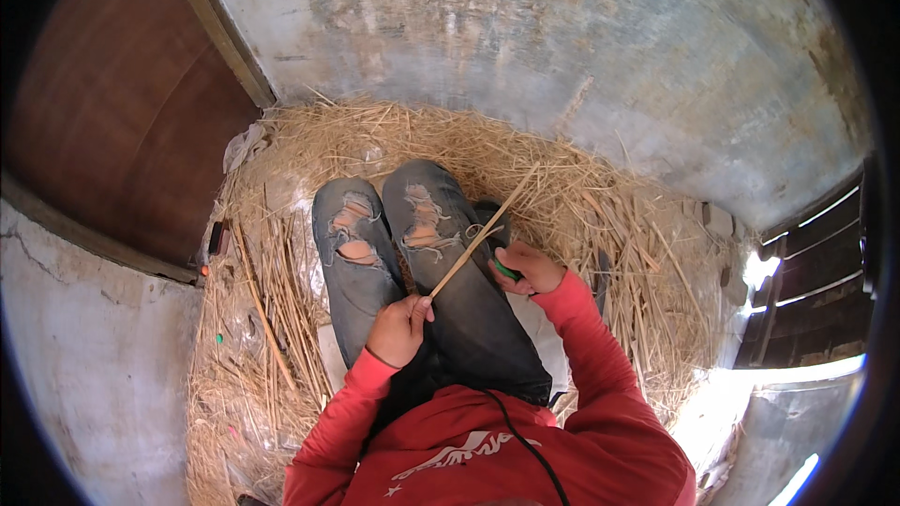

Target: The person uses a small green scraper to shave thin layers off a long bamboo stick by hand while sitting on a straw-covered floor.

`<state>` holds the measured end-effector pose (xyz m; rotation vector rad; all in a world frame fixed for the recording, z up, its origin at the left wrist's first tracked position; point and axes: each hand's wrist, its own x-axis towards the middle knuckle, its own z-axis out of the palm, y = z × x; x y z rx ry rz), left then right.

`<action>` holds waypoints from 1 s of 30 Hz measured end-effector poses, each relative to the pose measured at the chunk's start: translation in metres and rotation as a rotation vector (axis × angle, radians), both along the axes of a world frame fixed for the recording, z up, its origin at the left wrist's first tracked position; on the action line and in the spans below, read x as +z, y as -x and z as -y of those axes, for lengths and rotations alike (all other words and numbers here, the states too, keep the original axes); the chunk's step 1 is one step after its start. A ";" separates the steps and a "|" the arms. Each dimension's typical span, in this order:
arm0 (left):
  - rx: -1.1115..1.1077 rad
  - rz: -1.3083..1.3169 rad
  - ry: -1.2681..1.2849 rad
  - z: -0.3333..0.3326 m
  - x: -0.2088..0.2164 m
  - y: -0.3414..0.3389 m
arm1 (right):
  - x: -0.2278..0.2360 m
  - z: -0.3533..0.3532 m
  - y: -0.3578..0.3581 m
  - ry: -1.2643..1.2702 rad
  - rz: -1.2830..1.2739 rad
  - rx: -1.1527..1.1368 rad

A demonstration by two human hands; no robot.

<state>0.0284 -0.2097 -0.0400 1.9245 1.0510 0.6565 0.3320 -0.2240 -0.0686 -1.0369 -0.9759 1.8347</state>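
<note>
My left hand is closed around the lower end of a long pale dry stalk, just above my lap. The stalk slants up and to the right, over my right thigh and past my knee. A thin strip curls away from it near its middle. My right hand is closed on a green-handled tool, close beside the stalk. Its working end is too small and covered to make out, and I cannot tell whether it touches the stalk.
Loose straw covers the floor around my legs in torn jeans. Longer stalks lie on the left, more on the right. A stained wall stands ahead, a brown door far left, dark slats right.
</note>
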 end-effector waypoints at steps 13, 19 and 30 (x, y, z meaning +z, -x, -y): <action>0.233 -0.090 -0.388 -0.003 0.037 -0.019 | 0.088 -0.030 0.054 -0.642 0.843 -0.548; 0.345 -0.127 -0.526 -0.032 0.051 -0.007 | 0.107 -0.049 0.087 -1.082 0.869 -0.611; 0.472 0.119 -0.257 -0.080 0.101 0.060 | 0.168 -0.063 0.047 -0.625 0.971 -0.947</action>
